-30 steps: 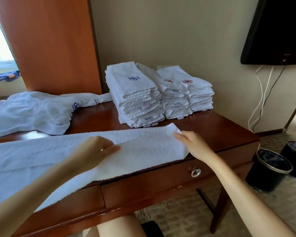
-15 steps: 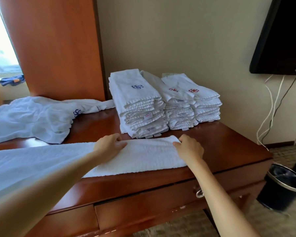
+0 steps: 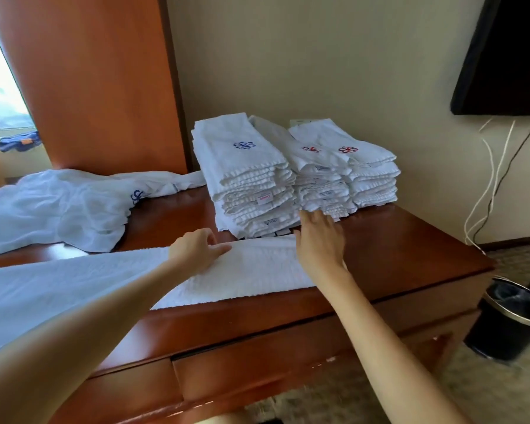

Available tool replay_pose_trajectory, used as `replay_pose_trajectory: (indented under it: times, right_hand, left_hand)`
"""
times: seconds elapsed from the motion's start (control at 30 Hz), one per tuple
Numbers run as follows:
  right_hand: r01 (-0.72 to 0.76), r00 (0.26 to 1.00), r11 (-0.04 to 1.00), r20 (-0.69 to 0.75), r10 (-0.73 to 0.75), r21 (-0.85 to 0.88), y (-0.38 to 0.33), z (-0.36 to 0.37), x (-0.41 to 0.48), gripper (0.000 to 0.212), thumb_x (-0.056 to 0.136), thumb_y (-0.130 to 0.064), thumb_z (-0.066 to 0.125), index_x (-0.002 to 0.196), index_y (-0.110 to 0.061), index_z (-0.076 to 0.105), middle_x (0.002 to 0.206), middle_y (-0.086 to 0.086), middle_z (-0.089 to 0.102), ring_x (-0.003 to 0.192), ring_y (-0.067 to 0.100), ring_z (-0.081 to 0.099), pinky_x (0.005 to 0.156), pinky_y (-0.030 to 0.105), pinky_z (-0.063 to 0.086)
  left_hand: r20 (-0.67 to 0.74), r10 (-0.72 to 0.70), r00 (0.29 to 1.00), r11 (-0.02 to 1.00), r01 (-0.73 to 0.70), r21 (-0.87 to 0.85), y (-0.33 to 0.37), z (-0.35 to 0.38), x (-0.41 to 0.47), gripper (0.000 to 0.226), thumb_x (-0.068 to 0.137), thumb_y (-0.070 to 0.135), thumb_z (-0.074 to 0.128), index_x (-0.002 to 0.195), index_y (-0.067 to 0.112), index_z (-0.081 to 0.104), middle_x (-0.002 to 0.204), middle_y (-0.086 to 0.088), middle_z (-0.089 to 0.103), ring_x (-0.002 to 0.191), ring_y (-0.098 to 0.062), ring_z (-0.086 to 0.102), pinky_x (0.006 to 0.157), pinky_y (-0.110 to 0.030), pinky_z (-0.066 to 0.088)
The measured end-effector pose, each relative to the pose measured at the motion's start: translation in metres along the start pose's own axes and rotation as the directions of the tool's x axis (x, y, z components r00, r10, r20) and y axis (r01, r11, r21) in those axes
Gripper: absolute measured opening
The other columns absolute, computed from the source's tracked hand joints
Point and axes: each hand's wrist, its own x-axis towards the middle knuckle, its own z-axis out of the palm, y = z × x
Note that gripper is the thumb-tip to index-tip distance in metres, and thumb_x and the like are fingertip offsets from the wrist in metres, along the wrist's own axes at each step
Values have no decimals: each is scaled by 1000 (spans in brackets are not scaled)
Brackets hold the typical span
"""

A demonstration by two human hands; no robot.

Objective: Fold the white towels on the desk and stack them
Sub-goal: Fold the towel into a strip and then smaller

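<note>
**Long fold's done, short fold's up next**

The towel [image 3: 251, 270] lies as a long strip on the desk [image 3: 410, 255], its end right under both hands. The left hand [image 3: 196, 249] has its thumb on top and fingers curled over the far edge, pinching it. The right hand [image 3: 318, 243] lies flat and relaxed on the end corner, fingertips nearly at the stacks [image 3: 251, 179] just beyond. Tip imo: square the edges and smooth the strip before folding across, and don't bump those stacks. The loose towels [image 3: 58, 209] wait beyond the left hand.
</note>
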Motion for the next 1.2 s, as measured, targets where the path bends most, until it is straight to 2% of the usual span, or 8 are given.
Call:
replay_pose_trajectory:
  times: [0.13,0.27,0.5,0.6,0.67,0.87,1.07,1.2]
  right_hand:
    - [222,893,933,326,-311,283,-41,23,-19,51,104,-46,27,150,-26,32,158,2,25,145,20,21,117,40,18]
    - [247,851,943,415,-322,225,-21,34,-13,57,101,-55,20,154,-34,14,163,-5,5,149,12,2,119,38,2]
    - [193,806,972,543,-235,134,-11,17,5,55,103,-51,24,154,-33,15,163,-5,4,149,15,4,120,38,11]
    - [263,895,965,375,-243,-4,-54,5,-7,50,103,-29,36,152,-29,25,161,2,19,147,23,16,117,37,21]
    - [392,888,914,215,-406,105,-104,-1,-27,51,99,-26,46,149,-29,34,156,-1,30,144,20,22,115,35,18]
    - [756,510,486,71,-857,439,-264,-4,-93,50,90,-45,62,137,-34,51,145,-8,45,136,12,34,116,29,13]
    - [753,401,327,-2,-916,571,-313,4,-113,14,94,-35,60,99,-27,70,104,-10,63,97,9,57,86,32,46]
    - [537,460,357,90,-884,764,-323,-8,-88,40,95,-41,56,64,-21,42,59,-10,36,54,5,38,56,20,30]
  left_hand:
    - [3,22,1000,1000,-22,7,-3,-5,-9,30,87,57,57,83,27,54,73,10,60,58,-9,57,45,-23,34]
    - [-69,105,992,991,-98,96,-43,-26,-42,18,92,44,53,100,29,61,90,7,65,74,-17,62,54,-26,41]
    - [-138,106,985,942,-56,330,-174,-92,-150,50,83,24,65,131,33,53,120,6,60,108,-24,60,76,-35,47]
    - [-152,54,987,936,3,353,-217,-115,-190,69,78,17,68,142,30,45,130,1,57,111,-27,59,81,-38,49]
    - [-165,27,986,940,31,339,-238,-127,-211,80,74,12,69,145,31,39,136,1,52,116,-26,56,85,-38,49]
    - [-272,-20,962,948,104,299,-275,-150,-256,71,68,4,67,133,27,53,127,4,58,108,-25,60,78,-35,48]
    - [-374,-121,919,992,126,-12,-319,-166,-287,24,82,7,70,96,26,72,100,22,67,91,-6,66,70,-19,44]
    - [-346,-196,918,915,45,-400,-328,-176,-277,23,97,16,55,82,32,61,74,18,65,67,2,57,63,-21,43]
